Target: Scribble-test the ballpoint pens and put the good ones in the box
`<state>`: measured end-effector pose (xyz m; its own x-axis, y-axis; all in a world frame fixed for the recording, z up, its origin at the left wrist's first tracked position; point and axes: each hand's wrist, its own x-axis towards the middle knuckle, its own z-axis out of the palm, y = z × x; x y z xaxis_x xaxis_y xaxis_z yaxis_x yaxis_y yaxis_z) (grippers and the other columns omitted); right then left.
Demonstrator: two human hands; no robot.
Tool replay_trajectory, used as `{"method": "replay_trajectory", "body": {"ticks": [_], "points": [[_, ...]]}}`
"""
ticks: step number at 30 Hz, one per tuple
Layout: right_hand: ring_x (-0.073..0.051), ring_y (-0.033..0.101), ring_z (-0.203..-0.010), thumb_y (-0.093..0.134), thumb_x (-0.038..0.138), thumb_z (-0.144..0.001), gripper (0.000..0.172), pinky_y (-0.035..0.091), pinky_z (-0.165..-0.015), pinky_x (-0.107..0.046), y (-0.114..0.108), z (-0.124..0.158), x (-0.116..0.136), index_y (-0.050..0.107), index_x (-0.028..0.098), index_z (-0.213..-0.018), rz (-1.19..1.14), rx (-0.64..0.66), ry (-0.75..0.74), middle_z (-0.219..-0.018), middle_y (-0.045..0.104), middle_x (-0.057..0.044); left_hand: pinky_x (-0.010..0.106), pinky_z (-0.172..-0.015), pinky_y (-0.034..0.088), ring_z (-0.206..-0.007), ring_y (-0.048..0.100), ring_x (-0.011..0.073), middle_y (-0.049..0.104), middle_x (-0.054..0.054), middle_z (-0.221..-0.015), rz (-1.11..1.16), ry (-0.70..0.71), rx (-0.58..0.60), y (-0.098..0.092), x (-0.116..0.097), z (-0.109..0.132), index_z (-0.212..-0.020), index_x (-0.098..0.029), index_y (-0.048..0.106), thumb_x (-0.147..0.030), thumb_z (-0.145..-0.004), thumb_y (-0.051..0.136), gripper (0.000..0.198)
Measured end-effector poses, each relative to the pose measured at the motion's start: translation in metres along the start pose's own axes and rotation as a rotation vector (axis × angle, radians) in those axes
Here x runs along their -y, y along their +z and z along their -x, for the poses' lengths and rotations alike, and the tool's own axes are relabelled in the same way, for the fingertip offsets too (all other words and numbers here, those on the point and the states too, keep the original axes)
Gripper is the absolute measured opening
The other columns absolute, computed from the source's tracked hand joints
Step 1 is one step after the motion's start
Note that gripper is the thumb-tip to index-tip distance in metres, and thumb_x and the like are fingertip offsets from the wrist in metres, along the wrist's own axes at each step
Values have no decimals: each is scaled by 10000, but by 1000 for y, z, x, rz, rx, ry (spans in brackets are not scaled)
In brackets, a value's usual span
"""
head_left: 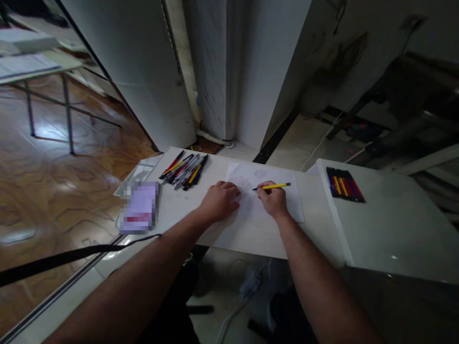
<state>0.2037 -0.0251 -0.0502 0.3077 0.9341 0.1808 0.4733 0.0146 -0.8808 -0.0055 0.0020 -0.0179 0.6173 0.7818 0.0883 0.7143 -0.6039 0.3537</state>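
A yellow pen with black ends is gripped in my right hand, its tip close to or on a white sheet of paper. Scribbled lines and a small drawn figure mark the sheet. My left hand lies flat at the paper's left edge, fingers stretched out and holding nothing. Left of that hand, a loose pile of pens in black, yellow, red and clear rests on the white table.
A neat row of pens lies on a raised white surface at the right. A phone, pixelated, sits by the table's left edge, near a black strap. White cabinets stand behind. Cables run along the floor below.
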Motion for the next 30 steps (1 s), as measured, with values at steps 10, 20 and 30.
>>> {"method": "replay_trajectory", "body": {"ticks": [10, 20, 30], "points": [[-168, 631, -625, 587, 324, -757, 159, 470, -576, -249, 1, 1, 2, 676, 202, -808, -12, 31, -43, -685, 688, -27, 422, -971, 435, -1136, 523, 272, 629, 36, -1224, -8, -15, 12, -2, -3, 0, -1102, -258, 662, -346, -759, 658, 354], [-166, 612, -575, 601, 316, -750, 170, 444, -535, -244, 0, 2, 1, 692, 188, -816, 42, 37, -54, -619, 664, -19, 413, -954, 436, -1124, 514, 273, 625, 32, -1214, -6, -23, 20, -4, -4, 1, -1100, -268, 656, -339, -756, 652, 351], [-170, 624, -595, 595, 318, -748, 176, 448, -542, -246, 2, 2, 1, 697, 186, -804, 69, 24, -68, -663, 693, -36, 418, -950, 432, -1135, 506, 277, 614, 38, -1226, -16, -44, 36, -5, -6, 2, -1122, -278, 647, -351, -760, 650, 369]]}}
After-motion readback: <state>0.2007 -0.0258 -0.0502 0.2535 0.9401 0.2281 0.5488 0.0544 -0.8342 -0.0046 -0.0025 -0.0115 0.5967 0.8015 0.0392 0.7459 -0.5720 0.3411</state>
